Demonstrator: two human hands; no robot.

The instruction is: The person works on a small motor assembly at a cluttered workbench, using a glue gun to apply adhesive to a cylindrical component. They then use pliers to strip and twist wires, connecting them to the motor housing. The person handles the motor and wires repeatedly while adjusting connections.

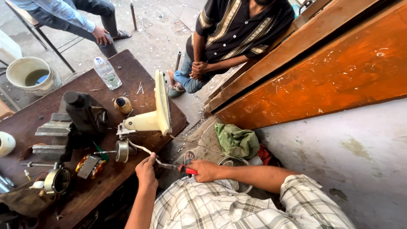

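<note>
At the near edge of the dark wooden bench (127, 72), toward six o'clock in the head view, the person's two hands meet over a pale cable (142, 149). The left hand (146, 169) is clenched around the cable just below the bench edge, seemingly to hold it steady and taut. The right hand (205, 170) grasps a red-handled tool (186, 170), probably pliers or cutters, whose metal nose points toward nine o'clock and meets the cable just beside the left hand; the tip itself is too small to read.

The cable is whitish and runs in a soft curve from the left hand up toward eleven o'clock, to a small round metal motor part (123, 150) lying on the bench. Just above that stands a cream plastic fan stand (154, 114), tipped on its side with its flat base upright, which likely keeps the wiring end within reach.

At nine o'clock lie a black motor housing (82, 111) and a copper-wound stator (90, 165). A clear plastic bottle (107, 73) stands at eleven o'clock. Two seated people are beyond the bench at twelve o'clock, hands idle.
</note>
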